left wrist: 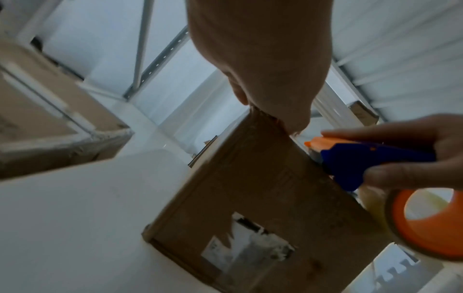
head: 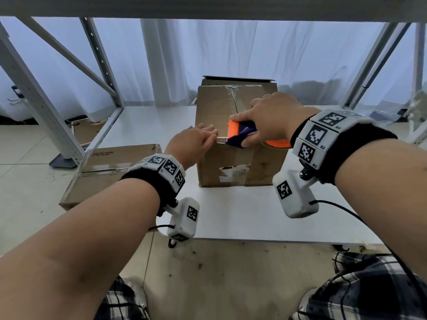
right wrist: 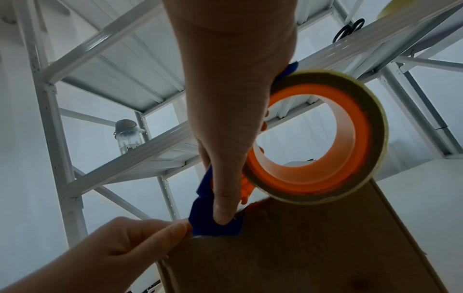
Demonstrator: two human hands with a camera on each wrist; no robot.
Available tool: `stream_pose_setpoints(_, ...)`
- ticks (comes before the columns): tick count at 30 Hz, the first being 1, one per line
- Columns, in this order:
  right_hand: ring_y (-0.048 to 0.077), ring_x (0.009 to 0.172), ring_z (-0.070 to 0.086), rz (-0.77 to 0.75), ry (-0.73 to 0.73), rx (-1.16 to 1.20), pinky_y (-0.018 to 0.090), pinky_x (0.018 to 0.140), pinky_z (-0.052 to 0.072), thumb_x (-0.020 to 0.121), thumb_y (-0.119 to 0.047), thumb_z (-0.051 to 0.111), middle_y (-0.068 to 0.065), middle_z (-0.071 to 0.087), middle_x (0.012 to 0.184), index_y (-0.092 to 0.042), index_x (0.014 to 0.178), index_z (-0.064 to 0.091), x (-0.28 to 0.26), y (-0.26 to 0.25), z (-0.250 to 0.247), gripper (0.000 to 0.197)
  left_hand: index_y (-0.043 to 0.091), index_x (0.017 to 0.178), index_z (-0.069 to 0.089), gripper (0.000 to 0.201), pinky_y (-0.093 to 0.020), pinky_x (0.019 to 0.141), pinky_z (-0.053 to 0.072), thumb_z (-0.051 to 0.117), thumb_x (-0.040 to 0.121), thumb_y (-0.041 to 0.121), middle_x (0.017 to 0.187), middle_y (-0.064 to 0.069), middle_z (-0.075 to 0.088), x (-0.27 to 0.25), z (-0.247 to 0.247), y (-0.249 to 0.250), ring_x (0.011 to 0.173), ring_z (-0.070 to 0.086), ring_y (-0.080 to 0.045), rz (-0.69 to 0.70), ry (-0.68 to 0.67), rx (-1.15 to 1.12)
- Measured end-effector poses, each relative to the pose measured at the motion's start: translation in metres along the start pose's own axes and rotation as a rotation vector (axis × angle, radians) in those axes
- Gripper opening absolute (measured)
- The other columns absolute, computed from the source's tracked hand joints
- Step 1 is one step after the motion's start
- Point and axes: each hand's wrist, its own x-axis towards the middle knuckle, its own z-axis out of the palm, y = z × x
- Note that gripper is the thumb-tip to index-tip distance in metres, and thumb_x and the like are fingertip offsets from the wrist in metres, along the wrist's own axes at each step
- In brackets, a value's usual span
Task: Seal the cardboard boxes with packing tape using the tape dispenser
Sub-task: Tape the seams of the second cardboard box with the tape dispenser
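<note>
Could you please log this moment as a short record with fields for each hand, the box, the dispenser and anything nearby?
left hand: pinches the tape end at the box's near top edge
right hand: grips the dispenser, set on the same edge
box: upright on the white shelf, flaps closed, torn label on front
tape roll: orange core, mounted on dispenser
nearby: flat carton at left

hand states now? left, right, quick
Left hand: pinching the tape end at the cardboard box's top front edge.
Right hand: gripping the tape dispenser.
</note>
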Motion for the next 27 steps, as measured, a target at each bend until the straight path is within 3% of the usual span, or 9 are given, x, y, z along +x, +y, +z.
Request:
stream_pose_setpoints(4, 0.029, 0.117, 0.05, -0.002, 0.019, -0.003, 0.037, 0.089, 0.038, 0.081, -0.072, 0.049, 0.005, 0.053, 0.127, -0.044, 0.145, 0.03, 0.004, -0.011, -0.009, 0.073, 0.017, 0.126, 0.059, 0.039, -0.032, 0.113, 0.019, 0.029, 0.104, 0.029, 0.136, 0.002, 0.054, -0.006, -0.01, -0.008, 0.129, 0.044, -0.017, 0.029, 0.032, 0.081)
stream_pose_setpoints(7, 0.028, 0.116, 0.052, -0.01, 0.024, -0.003, 0.038, 0.086, 0.04, 0.082, -0.069, 0.05, 0.003, 0.055, 0.127, -0.041, 0.143, 0.037, 0.014, -0.028, -0.018, 0.068, 0.017, 0.12, 0.062, 0.04, -0.035, 0.11, 0.026, 0.029, 0.103, 0.033, 0.126, -0.001, 0.061, -0.007, -0.015, -0.022, 0.119, 0.053, -0.02, -0.043, 0.046, 0.126)
stream_pose_setpoints(10, 0.026, 0.112, 0.054, -0.013, 0.022, -0.012, 0.037, 0.081, 0.04, 0.082, -0.066, 0.051, 0.002, 0.058, 0.123, -0.037, 0.138, 0.045, 0.022, -0.038, -0.023, 0.064, 0.019, 0.11, 0.063, 0.041, -0.037, 0.089, 0.044, 0.027, 0.102, 0.037, 0.11, -0.001, 0.064, -0.007, -0.017, -0.028, 0.101, 0.059, -0.022, -0.093, 0.052, 0.159)
stream_pose_setpoints(13, 0.026, 0.113, 0.054, 0.01, 0.012, -0.016, 0.037, 0.082, 0.04, 0.082, -0.066, 0.053, 0.002, 0.058, 0.124, -0.037, 0.137, 0.046, 0.018, -0.034, -0.02, 0.063, 0.015, 0.105, 0.06, 0.036, -0.027, 0.072, 0.036, 0.027, 0.104, 0.03, 0.1, 0.0, 0.059, -0.005, -0.016, -0.019, 0.083, 0.051, -0.013, -0.041, 0.036, 0.187)
stream_pose_setpoints(16, 0.028, 0.112, 0.054, 0.015, 0.037, -0.043, 0.035, 0.077, 0.036, 0.083, -0.067, 0.051, 0.005, 0.056, 0.123, -0.039, 0.14, 0.041, 0.008, -0.026, -0.014, 0.064, 0.015, 0.108, 0.06, 0.036, -0.026, 0.074, 0.037, 0.027, 0.104, 0.029, 0.109, -0.001, 0.06, -0.002, -0.015, -0.009, 0.087, 0.052, -0.014, -0.004, 0.043, 0.224)
stream_pose_setpoints(20, 0.028, 0.108, 0.055, -0.011, 0.056, -0.035, 0.039, 0.083, 0.048, 0.083, -0.067, 0.049, 0.005, 0.056, 0.118, -0.038, 0.14, 0.04, -0.004, -0.015, -0.019, 0.064, 0.021, 0.121, 0.06, 0.039, -0.033, 0.088, 0.043, 0.027, 0.104, 0.034, 0.13, 0.003, 0.056, -0.004, -0.015, -0.012, 0.11, 0.056, -0.019, -0.007, 0.038, 0.205)
stream_pose_setpoints(27, 0.027, 0.108, 0.054, 0.041, 0.008, -0.058, 0.034, 0.076, 0.04, 0.081, -0.071, 0.049, 0.004, 0.056, 0.117, -0.04, 0.138, 0.042, -0.011, -0.007, -0.005, 0.065, 0.014, 0.119, 0.062, 0.04, -0.035, 0.09, 0.046, 0.029, 0.104, 0.031, 0.126, -0.003, 0.06, -0.003, -0.018, -0.003, 0.11, 0.059, -0.022, -0.001, 0.054, 0.237)
